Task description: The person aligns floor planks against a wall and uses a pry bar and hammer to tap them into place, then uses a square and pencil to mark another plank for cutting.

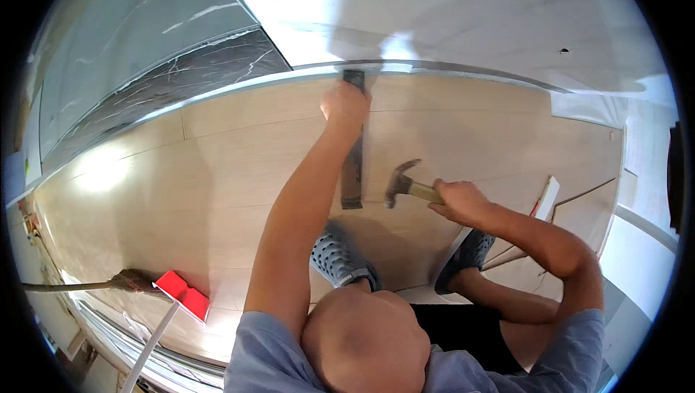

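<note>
My left hand (346,103) is closed around a dark flat metal pull bar (352,168), close to its far end. The bar lies along the wood-look floor planks (246,132), that far end at the wall's foot. Its near end, with a raised lip, points toward my feet. In my right hand (463,202) is a claw hammer (409,186), gripped by its yellowish handle. The hammer's head is just right of the bar's near end, apart from it.
Dark marbled panels (210,63) and a pale wall (463,16) border the far side. At lower left are a red dustpan (182,295) and a broom (130,281). My grey clogs (340,255) rest on the floor. A white strip (546,197) lies at right.
</note>
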Demonstrator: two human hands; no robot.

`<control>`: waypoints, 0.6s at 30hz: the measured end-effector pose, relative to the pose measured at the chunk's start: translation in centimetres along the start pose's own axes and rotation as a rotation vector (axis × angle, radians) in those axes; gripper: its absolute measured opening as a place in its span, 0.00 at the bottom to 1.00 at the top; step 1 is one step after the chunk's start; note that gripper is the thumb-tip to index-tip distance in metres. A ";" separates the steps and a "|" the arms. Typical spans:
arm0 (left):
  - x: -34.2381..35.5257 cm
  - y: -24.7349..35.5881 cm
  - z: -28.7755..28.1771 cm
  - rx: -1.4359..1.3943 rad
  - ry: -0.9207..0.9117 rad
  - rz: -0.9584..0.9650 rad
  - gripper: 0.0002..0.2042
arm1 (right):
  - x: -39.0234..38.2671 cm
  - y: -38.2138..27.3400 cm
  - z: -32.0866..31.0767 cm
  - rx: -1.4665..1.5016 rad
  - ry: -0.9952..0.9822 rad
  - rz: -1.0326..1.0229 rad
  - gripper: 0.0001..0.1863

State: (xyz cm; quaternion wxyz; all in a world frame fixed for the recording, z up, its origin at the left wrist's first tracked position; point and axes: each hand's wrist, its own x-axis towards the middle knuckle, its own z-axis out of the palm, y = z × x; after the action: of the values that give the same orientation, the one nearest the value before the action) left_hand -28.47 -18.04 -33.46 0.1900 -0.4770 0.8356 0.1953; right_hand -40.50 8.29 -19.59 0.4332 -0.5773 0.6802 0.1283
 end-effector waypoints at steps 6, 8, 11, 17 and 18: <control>0.6 -1.3 0.0 0.034 -0.071 0.067 0.32 | 5.1 -1.2 4.2 0.116 0.070 -0.125 0.18; 0.4 -1.4 -1.4 0.097 -0.154 0.107 0.34 | 6.1 -1.3 4.7 0.108 0.027 -0.138 0.17; -1.0 -2.1 -1.6 0.108 0.214 -0.090 0.38 | 6.4 -2.0 5.4 0.110 -0.098 -0.092 0.18; -1.8 -1.7 2.6 0.037 0.240 -0.219 0.54 | 7.9 -1.6 3.6 0.023 -0.214 -0.172 0.18; -1.8 -1.3 1.8 0.040 0.175 -0.220 0.54 | 8.1 -1.5 2.7 -0.024 -0.241 -0.179 0.18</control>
State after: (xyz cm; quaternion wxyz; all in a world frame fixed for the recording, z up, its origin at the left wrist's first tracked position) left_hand -26.26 -16.45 -34.26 0.1463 -0.5770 0.7954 0.1145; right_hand -37.60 4.23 -26.68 0.5147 -0.6212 0.5673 0.1657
